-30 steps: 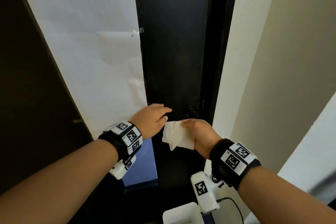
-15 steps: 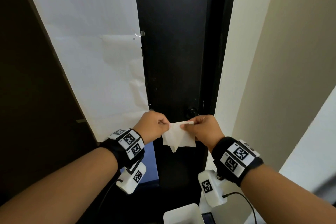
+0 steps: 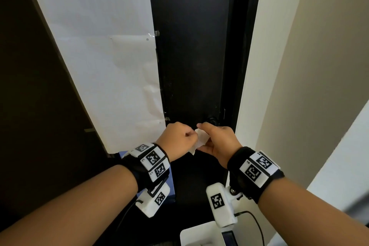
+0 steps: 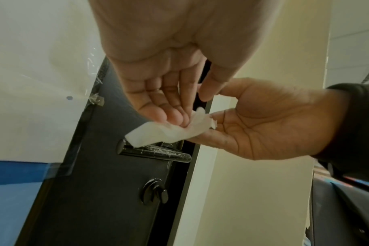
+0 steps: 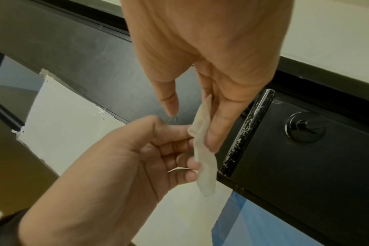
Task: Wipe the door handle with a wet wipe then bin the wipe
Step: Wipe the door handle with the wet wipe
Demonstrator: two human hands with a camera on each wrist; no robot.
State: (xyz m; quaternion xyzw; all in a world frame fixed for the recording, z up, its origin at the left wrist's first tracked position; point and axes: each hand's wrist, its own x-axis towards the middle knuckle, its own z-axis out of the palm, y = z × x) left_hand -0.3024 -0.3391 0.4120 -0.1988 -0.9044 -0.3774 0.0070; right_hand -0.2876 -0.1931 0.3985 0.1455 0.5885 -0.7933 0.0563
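- Both hands meet in front of the dark door (image 3: 191,46): the left hand (image 3: 177,138) has its fingers curled onto the wipe (image 3: 200,139), pressing it down, likely to fold it into a smaller pad
- Right hand (image 3: 218,140) lies under the wipe with palm up and fingers nearly straight, thumb apart above it, so it serves as a tray while the other hand folds
- Wipe sits between the two hands, one corner hanging just over the handle (image 4: 156,152), apparently not yet rubbing it
- Handle is a black bar just beyond the fingertips, streaked with pale marks, with a round lock knob (image 4: 155,191) below it; keeping the wipe this close probably makes the first stroke short
- White box (image 3: 199,234), perhaps the bin, waits below the right wrist
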